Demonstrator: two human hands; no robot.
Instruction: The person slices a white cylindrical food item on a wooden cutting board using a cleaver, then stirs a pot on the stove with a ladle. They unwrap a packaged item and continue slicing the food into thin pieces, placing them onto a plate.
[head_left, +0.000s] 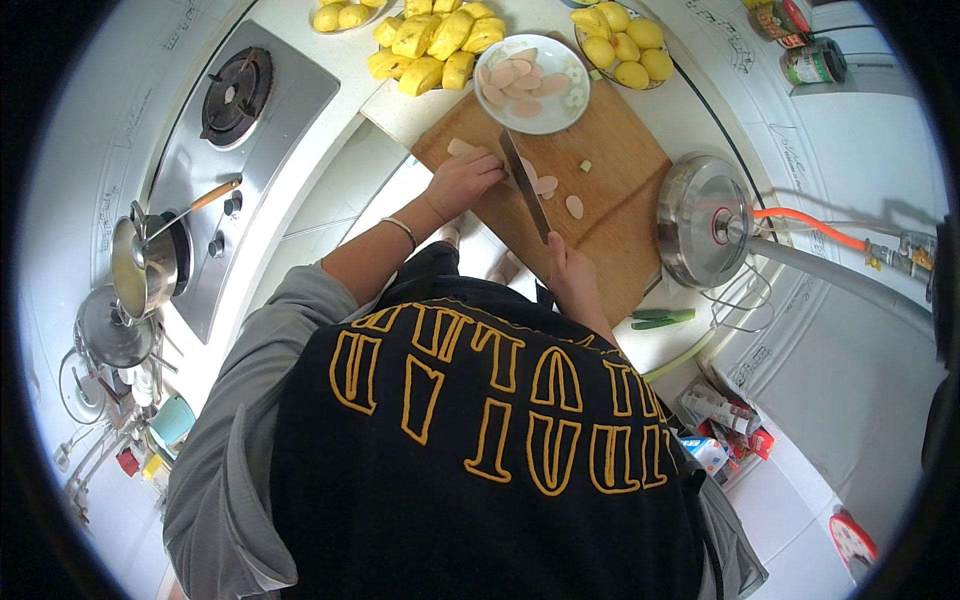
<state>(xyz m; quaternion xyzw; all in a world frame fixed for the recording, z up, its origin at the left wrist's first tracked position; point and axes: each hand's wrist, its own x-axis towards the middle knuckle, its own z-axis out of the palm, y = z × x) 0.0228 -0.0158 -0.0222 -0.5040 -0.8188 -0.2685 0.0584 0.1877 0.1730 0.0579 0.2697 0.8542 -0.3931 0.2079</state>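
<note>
My right hand (574, 276) grips the handle of a kitchen knife (527, 184), whose blade stands on edge over a wooden cutting board (619, 176). Left of the blade, my left hand (471, 178) presses with bent fingers on a pale pink sausage (459, 148), one end of which shows beyond the hand. Several oval slices (547, 184) lie right of the blade, one of them (574, 207) apart from the others. A small green piece (585, 166) lies near them. On the board's far end, a white patterned plate (551, 120) holds more slices.
Yellow buns (451, 34) are piled behind the board, with more on a plate (641, 85) at the right. A lidded steel pot (697, 225) stands right of the board, near green scallion pieces (664, 318). On the left, a gas stove (289, 90) bears a saucepan (154, 277) with a ladle.
</note>
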